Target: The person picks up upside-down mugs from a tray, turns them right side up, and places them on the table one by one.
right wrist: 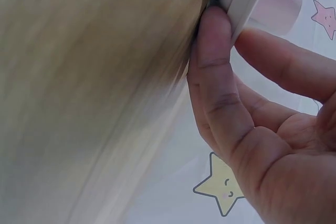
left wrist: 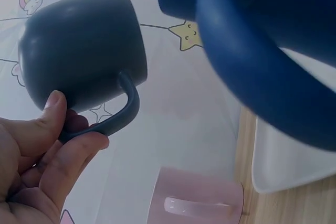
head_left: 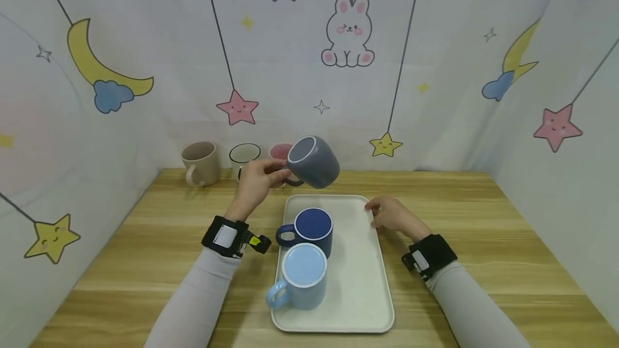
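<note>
My left hand [head_left: 255, 182] pinches the handle of a dark grey mug [head_left: 316, 166], which hangs tilted in the air above the far end of a cream tray [head_left: 355, 283]. In the left wrist view thumb and fingers close on the handle of the grey mug [left wrist: 84, 45]. A navy mug [head_left: 314, 225] stands on the tray's left side, and a light blue mug [head_left: 304, 273] stands in front of it, both handles pointing left. At the far right corner of the tray, my right hand [head_left: 395, 216] grips the rim [right wrist: 239, 1] between thumb and fingers.
Along the back wall stand a beige mug [head_left: 202, 162], a white mug with a dark rim [head_left: 245, 153] and a pink mug [head_left: 279, 150], partly hidden behind my left hand and the grey mug. Patterned cloth [head_left: 300, 69] encloses the wooden table [head_left: 464, 230] at back and sides.
</note>
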A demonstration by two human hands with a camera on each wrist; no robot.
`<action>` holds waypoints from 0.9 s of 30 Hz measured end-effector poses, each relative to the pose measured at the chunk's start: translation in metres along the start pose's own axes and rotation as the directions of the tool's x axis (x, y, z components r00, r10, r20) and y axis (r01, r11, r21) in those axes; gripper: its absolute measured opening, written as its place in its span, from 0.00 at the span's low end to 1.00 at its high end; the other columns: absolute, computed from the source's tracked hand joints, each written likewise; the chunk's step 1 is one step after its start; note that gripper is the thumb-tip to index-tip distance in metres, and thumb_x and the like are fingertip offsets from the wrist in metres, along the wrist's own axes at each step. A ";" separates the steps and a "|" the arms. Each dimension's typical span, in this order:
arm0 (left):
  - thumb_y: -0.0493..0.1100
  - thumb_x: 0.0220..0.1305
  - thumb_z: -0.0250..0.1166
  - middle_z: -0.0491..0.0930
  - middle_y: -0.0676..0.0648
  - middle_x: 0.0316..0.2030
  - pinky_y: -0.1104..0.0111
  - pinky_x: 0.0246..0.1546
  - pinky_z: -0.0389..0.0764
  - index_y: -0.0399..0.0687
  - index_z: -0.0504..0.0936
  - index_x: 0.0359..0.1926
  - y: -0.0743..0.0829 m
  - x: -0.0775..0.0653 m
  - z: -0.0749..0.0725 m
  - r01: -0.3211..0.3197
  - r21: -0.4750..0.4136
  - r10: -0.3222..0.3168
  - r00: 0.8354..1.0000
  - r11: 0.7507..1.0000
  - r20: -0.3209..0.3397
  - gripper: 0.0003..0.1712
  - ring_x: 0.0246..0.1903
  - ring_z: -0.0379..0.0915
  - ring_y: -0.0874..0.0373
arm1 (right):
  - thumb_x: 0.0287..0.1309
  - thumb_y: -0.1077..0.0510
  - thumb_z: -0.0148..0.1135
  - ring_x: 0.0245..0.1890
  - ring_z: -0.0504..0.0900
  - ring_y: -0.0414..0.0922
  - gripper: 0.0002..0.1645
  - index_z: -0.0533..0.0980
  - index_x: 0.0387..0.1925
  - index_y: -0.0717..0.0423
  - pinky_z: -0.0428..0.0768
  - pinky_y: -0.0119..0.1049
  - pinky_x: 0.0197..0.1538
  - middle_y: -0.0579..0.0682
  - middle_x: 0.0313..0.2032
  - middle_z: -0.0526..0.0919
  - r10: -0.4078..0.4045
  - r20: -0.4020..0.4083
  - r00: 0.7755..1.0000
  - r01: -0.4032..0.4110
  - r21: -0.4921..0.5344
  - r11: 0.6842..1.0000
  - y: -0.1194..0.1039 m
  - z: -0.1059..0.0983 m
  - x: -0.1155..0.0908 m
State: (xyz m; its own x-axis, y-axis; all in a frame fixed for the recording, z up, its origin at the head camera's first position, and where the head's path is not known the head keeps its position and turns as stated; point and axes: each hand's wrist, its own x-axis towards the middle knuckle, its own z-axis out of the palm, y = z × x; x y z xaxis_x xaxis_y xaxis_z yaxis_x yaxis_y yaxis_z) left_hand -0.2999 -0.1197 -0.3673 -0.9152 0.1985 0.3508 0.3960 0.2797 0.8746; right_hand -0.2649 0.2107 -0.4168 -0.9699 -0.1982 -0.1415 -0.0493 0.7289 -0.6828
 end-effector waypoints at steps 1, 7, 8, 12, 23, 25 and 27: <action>0.39 0.62 0.68 0.84 0.40 0.41 0.69 0.37 0.85 0.38 0.85 0.49 0.001 0.001 0.000 0.009 -0.023 -0.009 1.000 1.000 -0.006 0.15 0.38 0.84 0.52 | 0.50 0.73 0.64 0.35 0.74 0.48 0.27 0.75 0.55 0.70 0.76 0.34 0.34 0.60 0.44 0.75 -0.006 0.002 1.000 0.006 -0.001 1.000 0.000 -0.001 0.000; 0.38 0.62 0.68 0.83 0.39 0.40 0.67 0.37 0.86 0.37 0.84 0.48 0.004 0.000 0.001 0.047 -0.134 -0.051 0.998 0.990 -0.024 0.14 0.35 0.84 0.51 | 0.57 0.71 0.61 0.31 0.79 0.49 0.26 0.71 0.59 0.71 0.81 0.37 0.32 0.62 0.44 0.75 -0.042 -0.029 0.999 0.042 0.011 0.999 -0.006 -0.008 -0.005; 0.38 0.62 0.68 0.83 0.38 0.40 0.67 0.37 0.86 0.36 0.84 0.48 0.005 0.000 0.002 0.050 -0.155 -0.054 0.998 0.987 -0.021 0.14 0.35 0.84 0.51 | 0.58 0.71 0.61 0.30 0.80 0.51 0.26 0.71 0.59 0.71 0.82 0.39 0.33 0.62 0.44 0.75 -0.059 -0.051 0.997 0.060 0.024 0.998 -0.009 -0.009 -0.006; 0.36 0.62 0.68 0.82 0.37 0.41 0.65 0.39 0.86 0.35 0.84 0.49 0.003 0.000 0.005 0.055 -0.225 -0.057 0.998 0.973 -0.003 0.14 0.38 0.84 0.51 | 0.62 0.69 0.60 0.36 0.82 0.55 0.25 0.71 0.60 0.71 0.85 0.49 0.39 0.62 0.43 0.76 -0.161 -0.138 0.977 0.171 0.065 0.983 -0.019 -0.014 -0.010; 0.38 0.61 0.69 0.84 0.39 0.41 0.59 0.42 0.85 0.37 0.85 0.48 0.003 0.004 0.012 0.037 -0.252 -0.037 0.999 0.967 0.005 0.15 0.40 0.85 0.50 | 0.64 0.59 0.64 0.54 0.78 0.55 0.23 0.75 0.59 0.59 0.79 0.49 0.56 0.59 0.54 0.79 -0.227 -0.161 0.960 0.258 0.211 0.943 -0.042 -0.008 -0.009; 0.40 0.61 0.69 0.84 0.40 0.41 0.61 0.41 0.85 0.38 0.84 0.48 0.006 0.006 0.013 0.037 -0.239 -0.037 0.999 0.970 0.007 0.15 0.39 0.85 0.52 | 0.64 0.58 0.64 0.55 0.78 0.54 0.24 0.74 0.60 0.59 0.78 0.50 0.58 0.57 0.55 0.79 -0.224 -0.148 0.963 0.256 0.253 0.933 -0.045 -0.009 -0.008; 0.40 0.62 0.69 0.84 0.40 0.41 0.62 0.41 0.85 0.38 0.84 0.49 0.010 0.008 0.012 0.042 -0.247 -0.040 0.999 0.968 0.012 0.16 0.39 0.85 0.53 | 0.64 0.56 0.63 0.55 0.78 0.53 0.25 0.74 0.61 0.59 0.77 0.50 0.59 0.56 0.56 0.79 -0.235 -0.133 0.963 0.264 0.274 0.925 -0.048 -0.010 -0.008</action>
State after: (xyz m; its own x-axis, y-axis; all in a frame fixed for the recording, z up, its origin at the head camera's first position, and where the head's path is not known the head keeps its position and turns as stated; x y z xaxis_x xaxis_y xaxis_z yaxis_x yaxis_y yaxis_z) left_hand -0.3027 -0.1036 -0.3601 -0.9294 0.1983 0.3112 0.3262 0.0469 0.9441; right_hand -0.2566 0.1834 -0.3759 -0.9539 -0.2750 0.1201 -0.2363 0.4419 -0.8654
